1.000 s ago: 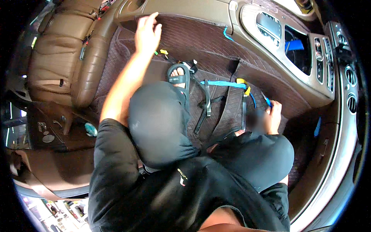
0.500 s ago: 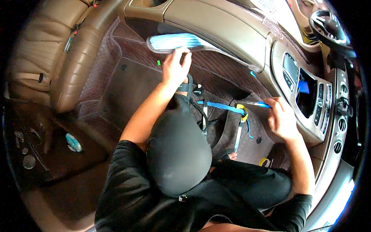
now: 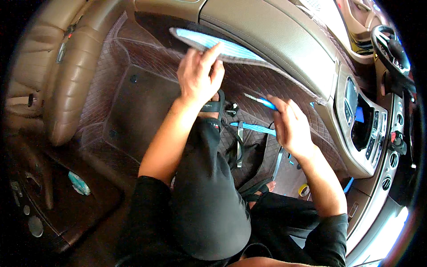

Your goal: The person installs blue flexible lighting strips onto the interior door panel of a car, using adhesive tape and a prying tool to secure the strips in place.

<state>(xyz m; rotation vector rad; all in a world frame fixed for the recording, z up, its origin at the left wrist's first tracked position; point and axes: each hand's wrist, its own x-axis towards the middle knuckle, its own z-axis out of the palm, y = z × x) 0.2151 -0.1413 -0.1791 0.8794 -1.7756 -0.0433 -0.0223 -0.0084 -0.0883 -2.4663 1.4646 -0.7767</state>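
Beside the console, the upper edge of a brown quilted floor mat (image 3: 155, 55) is peeled back and shows a blue striped underside (image 3: 218, 43). My left hand (image 3: 195, 78) grips this edge, its index finger over the blue face and its other fingers partly hidden. Closed round a blue-handled utility knife (image 3: 268, 104), my right hand (image 3: 291, 127) holds it over the footwell, blade pointing left toward the mat flap and apart from it. Below the knife, blue strips (image 3: 253, 128) lie on the floor near a flat metal strip (image 3: 240, 144).
A padded centre console (image 3: 271, 40) runs along the far side. Brown leather seating (image 3: 71, 98) stands at left. My sandalled feet are in the footwell, with a yellow tape roll (image 3: 304, 190) near the right one. A teal-and-white packet (image 3: 79, 183) sits at lower left.
My right hand has brought the knife leftward and nearer to the flap. My left hand has taken the mat's edge, folding it so less blue shows. The view has shifted too.
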